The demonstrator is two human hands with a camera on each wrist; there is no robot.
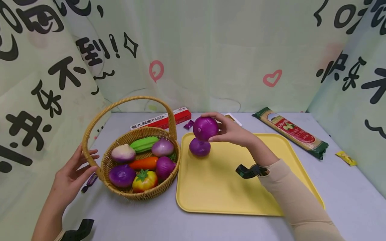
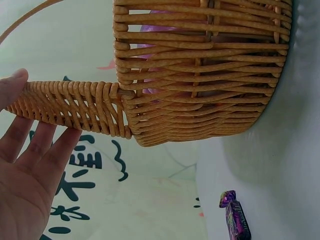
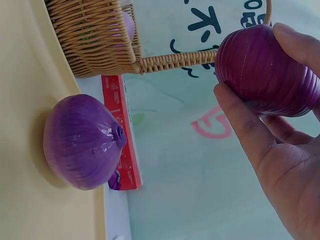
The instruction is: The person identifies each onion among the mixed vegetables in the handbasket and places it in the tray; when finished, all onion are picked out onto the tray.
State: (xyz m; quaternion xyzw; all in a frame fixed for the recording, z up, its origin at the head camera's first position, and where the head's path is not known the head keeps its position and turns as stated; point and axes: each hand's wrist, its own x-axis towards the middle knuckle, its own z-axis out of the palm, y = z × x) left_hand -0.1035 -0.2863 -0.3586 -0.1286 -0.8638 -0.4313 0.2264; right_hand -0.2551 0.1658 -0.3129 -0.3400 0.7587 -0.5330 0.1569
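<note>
My right hand [image 1: 230,130] grips a shiny purple onion [image 1: 205,128] between thumb and fingers, held up over the back left of the yellow tray [image 1: 238,187]. A second purple onion [image 3: 84,142] rests on the tray below it. At the left, my left hand [image 1: 70,175] holds the handle [image 2: 65,107] of a wicker basket [image 1: 105,174], thumb on one side and fingers on the other. Inside the basket lie a carrot [image 1: 144,163], a yellow-red tomato [image 1: 145,181], a ridged green vegetable [image 1: 144,144], a white-and-purple turnip [image 1: 123,153] and several purple onions [image 1: 122,175].
A red pasta box [image 1: 182,115] lies behind the basket, with a purple wrapped candy [image 1: 189,125] beside it. Right of the tray are a green-ended pasta packet [image 1: 291,132] and a yellow candy [image 1: 346,158]. Another dark candy [image 2: 236,220] lies left of the basket.
</note>
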